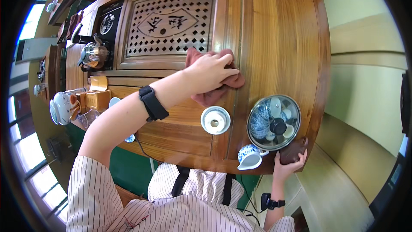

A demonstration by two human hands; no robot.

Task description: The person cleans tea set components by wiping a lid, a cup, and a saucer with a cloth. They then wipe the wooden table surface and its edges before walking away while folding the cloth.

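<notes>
My left hand [210, 71] presses on a bunched reddish-brown cloth [209, 98], its fingers curled into the folds, at the corner of the slotted wooden tea tray [170, 22]. Near the table's front right corner, my right hand [289, 166] grips a dark brown teapot [290, 154], thumb on one side and fingers on the other. Touching or close beside the pot is a round vessel of blue-and-white cups under a glass lid [277, 126] with a black knob. A blue-and-white porcelain pitcher [250, 158] stands left of it. Between cloth and pitcher sits a white bowl with a strainer [215, 120].
A glass kettle [95, 53] stands on a black panel at the left. Below it are a wooden box [96, 99], a pale porcelain jar [61, 108] and glassware. A cable [141, 148] hangs over the front edge of the wooden table [280, 32]. Cabinets stand at the right.
</notes>
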